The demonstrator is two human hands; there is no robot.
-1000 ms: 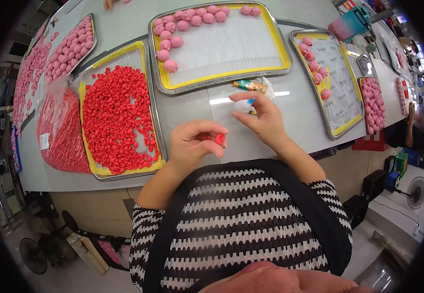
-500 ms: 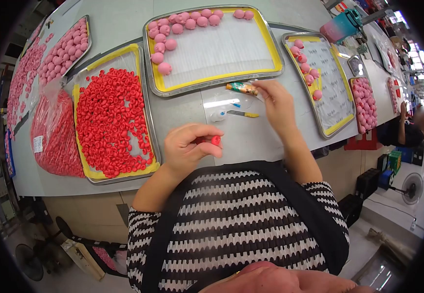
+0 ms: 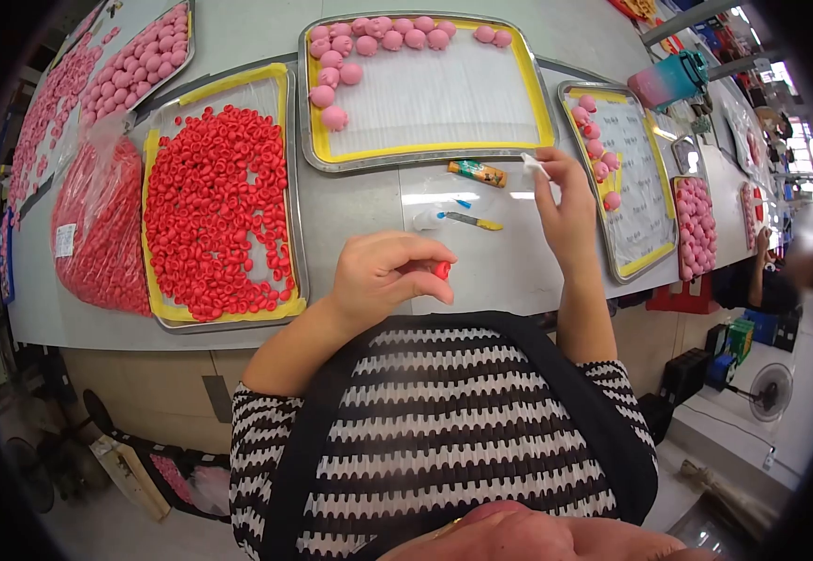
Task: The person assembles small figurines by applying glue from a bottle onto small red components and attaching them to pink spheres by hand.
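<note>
At frame centre, left hand [image 3: 383, 278] pinches small red cap [image 3: 442, 270] between thumb and fingertips, held above grey table [image 3: 509, 262]. Right of centre, right hand [image 3: 567, 208] raised, fingers closed on small white piece [image 3: 531, 165]. Brush with yellow handle [image 3: 467, 220] lies on table between hands. Tray of red caps [image 3: 215, 210] left; tray with pink balls [image 3: 425, 89] at top.

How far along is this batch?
Early. Done: about fifteen pink balls line the middle tray. In hand: left hand pinches one red cap; right hand lifts a white scrap. Left: a tray full of red caps.
</note>
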